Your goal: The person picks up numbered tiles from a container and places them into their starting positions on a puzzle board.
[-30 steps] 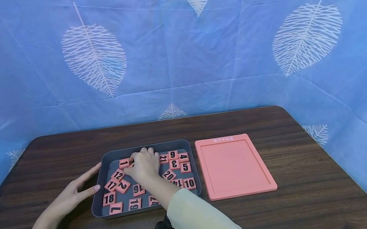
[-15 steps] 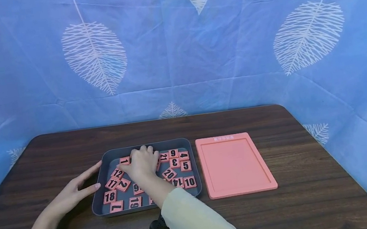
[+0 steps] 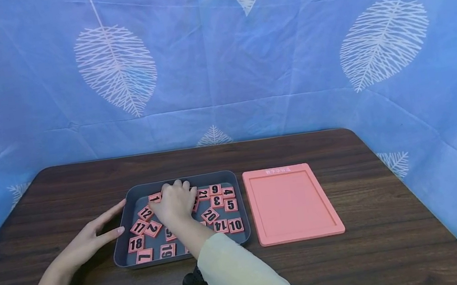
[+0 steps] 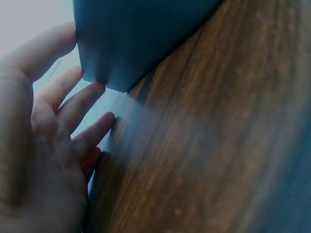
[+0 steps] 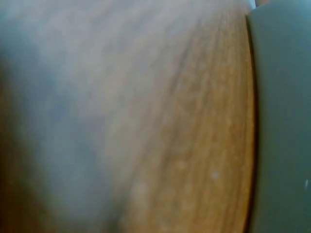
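Note:
A dark grey tray (image 3: 165, 256) holds several loose pink number tiles with black numerals, such as tile 18 (image 3: 136, 243) and tile 10 (image 3: 236, 225). My left hand (image 3: 89, 239) touches the tray's left wall with its fingers spread and nearly straight. The left wrist view shows those fingers (image 4: 80, 104) against the tray's dark side (image 4: 131, 39). Inside the tray, my right hand (image 3: 175, 203) reaches down over the tiles near the back, its thumb beside tile 1 (image 3: 155, 198). Its fingertips and whatever lies beneath them are hidden.
A pink puzzle frame (image 3: 293, 204) with a raised rim and white lettering lies right of the tray. Both rest on a dark wood table (image 3: 375, 238). A blue cloth with white leaf prints (image 3: 206, 68) hangs behind. The right wrist view shows mostly blurred tabletop and the tray's side (image 5: 282, 121).
My right hand has shifted slightly left within the tray, its thumb moving toward tile 1. The left hand has stayed against the tray. The whole view has tilted a little.

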Demonstrator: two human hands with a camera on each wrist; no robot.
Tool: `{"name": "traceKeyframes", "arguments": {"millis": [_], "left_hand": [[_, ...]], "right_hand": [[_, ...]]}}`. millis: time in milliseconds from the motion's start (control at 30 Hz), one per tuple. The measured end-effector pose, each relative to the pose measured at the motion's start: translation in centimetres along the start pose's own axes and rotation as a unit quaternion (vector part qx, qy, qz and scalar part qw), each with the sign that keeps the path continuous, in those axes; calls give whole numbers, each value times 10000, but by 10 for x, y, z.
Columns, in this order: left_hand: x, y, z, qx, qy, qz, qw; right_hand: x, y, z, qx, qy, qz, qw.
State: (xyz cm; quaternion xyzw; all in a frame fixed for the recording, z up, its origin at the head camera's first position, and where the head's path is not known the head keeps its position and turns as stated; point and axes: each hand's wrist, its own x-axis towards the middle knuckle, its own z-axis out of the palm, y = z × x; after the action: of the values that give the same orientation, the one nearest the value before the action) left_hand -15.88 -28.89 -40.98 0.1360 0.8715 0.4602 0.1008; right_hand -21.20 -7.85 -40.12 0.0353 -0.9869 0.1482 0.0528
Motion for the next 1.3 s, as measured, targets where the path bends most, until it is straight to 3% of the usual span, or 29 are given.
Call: {"name": "traceKeyframes", "arguments": {"millis": [467, 800, 1067, 1300], "left_hand": [[0, 0, -1, 52, -9, -72, 10000], [1, 2, -1, 67, 16, -76, 9999], [2, -1, 0, -4, 26, 79, 10000], [1, -2, -2, 93, 56, 17, 9999]], "right_hand": [[0, 2, 0, 317, 9, 45, 9995], [2, 1, -2, 53, -180, 31, 9998], [2, 6, -9, -10, -295, -231, 9993], [2, 9, -19, -135, -432, -671, 9967]]}}
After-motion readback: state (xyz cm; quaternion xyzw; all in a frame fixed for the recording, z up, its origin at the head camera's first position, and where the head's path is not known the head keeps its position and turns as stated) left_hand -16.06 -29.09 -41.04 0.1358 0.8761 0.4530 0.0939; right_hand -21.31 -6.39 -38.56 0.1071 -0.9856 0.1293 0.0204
